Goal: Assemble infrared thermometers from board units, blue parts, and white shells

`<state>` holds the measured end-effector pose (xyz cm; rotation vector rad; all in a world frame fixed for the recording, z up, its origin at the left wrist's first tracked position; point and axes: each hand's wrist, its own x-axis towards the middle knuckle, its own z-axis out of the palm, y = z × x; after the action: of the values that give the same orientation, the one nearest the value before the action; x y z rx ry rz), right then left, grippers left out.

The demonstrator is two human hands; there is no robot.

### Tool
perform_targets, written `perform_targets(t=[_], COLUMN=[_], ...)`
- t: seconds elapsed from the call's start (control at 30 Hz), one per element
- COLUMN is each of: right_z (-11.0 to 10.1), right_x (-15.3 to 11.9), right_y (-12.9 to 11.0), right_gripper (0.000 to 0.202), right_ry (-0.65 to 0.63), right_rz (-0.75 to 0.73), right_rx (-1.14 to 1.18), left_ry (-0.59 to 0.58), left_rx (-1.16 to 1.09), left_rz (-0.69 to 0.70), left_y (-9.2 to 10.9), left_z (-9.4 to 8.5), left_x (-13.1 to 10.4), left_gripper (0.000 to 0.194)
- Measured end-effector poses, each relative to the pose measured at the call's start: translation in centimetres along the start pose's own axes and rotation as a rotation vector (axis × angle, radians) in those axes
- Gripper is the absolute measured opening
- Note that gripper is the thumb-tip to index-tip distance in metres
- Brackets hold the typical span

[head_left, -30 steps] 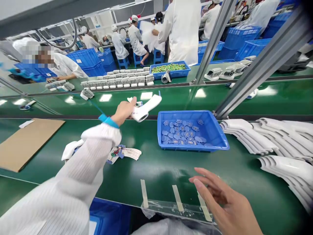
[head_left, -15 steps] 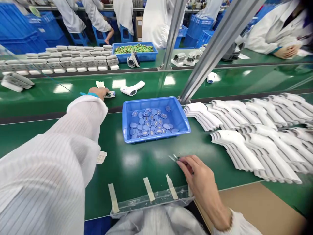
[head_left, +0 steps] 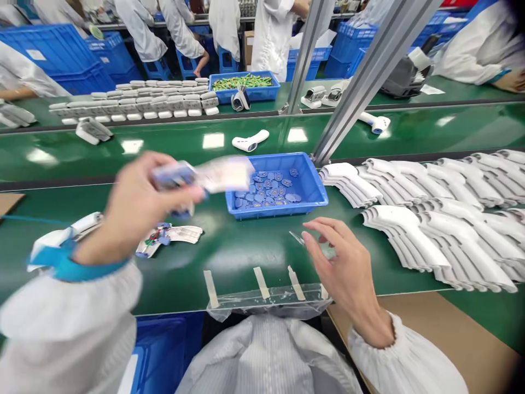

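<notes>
My left hand [head_left: 141, 191] is closed around an opened infrared thermometer half [head_left: 225, 174], white and blue and smeared by motion, held above the bench left of the blue bin. Below it lies another opened thermometer half [head_left: 170, 235] with a circuit board and coloured wires. More white thermometer parts [head_left: 88, 221] sit behind my left wrist, partly hidden. My right hand [head_left: 342, 262] hovers over the bench, thumb and forefinger near each other at a thin clear sliver [head_left: 296, 237]. The blue bin [head_left: 279, 212] between the hands holds many small blue plastic parts [head_left: 268, 189].
Stacked white housing shells [head_left: 435, 241] cover the right side. A slanted metal post [head_left: 369, 87] rises behind the bin. On the green belt [head_left: 184, 145] lies a finished-looking thermometer [head_left: 251, 141]. Taped clear plastic [head_left: 270, 301] lines the front edge. Co-workers sit beyond.
My left hand has come back from the belt toward me, carrying the opened thermometer half. My right hand stays near its place, its fingers slightly more spread. The head view has shifted left.
</notes>
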<state>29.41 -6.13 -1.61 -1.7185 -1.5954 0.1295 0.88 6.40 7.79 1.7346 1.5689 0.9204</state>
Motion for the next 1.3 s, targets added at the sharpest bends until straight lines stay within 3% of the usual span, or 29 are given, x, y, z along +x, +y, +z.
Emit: perform_targets(t=[0.1, 0.13, 0.2, 0.3, 0.4, 0.47, 0.53, 0.63, 0.73, 0.8, 0.93, 1.07, 1.17, 1.3], right_z=[-0.2, -0.1, 0.1, 0.5, 0.1, -0.6, -0.9, 0.2, 2.0, 2.1, -1.4, -6.7, -9.3, -10.2], right_x=[0.9, 0.9, 0.7, 0.0, -0.1, 0.4, 1.0, 0.9, -0.9, -2.2, -2.7, -1.7, -1.3, -0.7], right_y=[-3.0, -3.8, -5.0, -6.1, -7.0, -6.8, -5.3, -0.9, 3.4, 4.8, 6.4, 9.9, 12.8, 15.3], right_gripper=[0.013, 0.014, 0.012, 0.004, 0.017, 0.020, 0.023, 0.033, 0.034, 0.033, 0.032, 0.030, 0.039, 0.043], right_ry=[-0.064, -0.123, -0.270, -0.405, -0.398, -0.321, -0.224, -0.190, -0.234, -0.216, -0.056, 0.148, 0.150, 0.068], right_rz=[-0.029, -0.034, -0.036, -0.043, -0.102, -0.117, -0.050, 0.069, 0.049, 0.001, 0.000, 0.165, 0.282, 0.317], right_rx=[0.186, 0.242, 0.296, 0.209, 0.089, 0.064, 0.018, -0.209, -0.379, -0.377, -0.336, -0.552, -0.745, -0.841], left_ry=[-0.339, -0.378, -0.383, -0.360, -0.379, -0.362, -0.327, -0.360, -0.436, -0.470, -0.605, -0.636, -0.633, -0.687], left_rx=[-0.105, -0.131, -0.136, -0.102, -0.070, -0.083, -0.172, -0.376, -0.480, -0.505, -0.597, -0.615, -0.606, -0.615], left_rz=[0.027, 0.015, 0.029, 0.068, 0.078, 0.027, -0.096, -0.272, -0.342, -0.375, -0.421, -0.434, -0.414, -0.391], left_y=[-0.8, -1.3, -2.2, -2.8, -3.0, -3.4, -3.9, -4.5, -4.6, -4.6, -4.8, -4.3, -3.9, -3.6], left_z=[4.5, 6.0, 8.4, 9.9, 10.3, 10.5, 10.7, 11.0, 11.0, 10.9, 10.7, 10.2, 9.7, 9.9], left_x=[-5.9, -7.2, -9.1, -10.4, -10.7, -10.4, -10.1, -9.9, -10.0, -9.9, -9.4, -9.4, -9.3, -9.0], left_gripper=[0.028, 0.026, 0.024, 0.022, 0.014, 0.012, 0.022, 0.048, 0.042, 0.035, 0.035, 0.036, 0.035, 0.033])
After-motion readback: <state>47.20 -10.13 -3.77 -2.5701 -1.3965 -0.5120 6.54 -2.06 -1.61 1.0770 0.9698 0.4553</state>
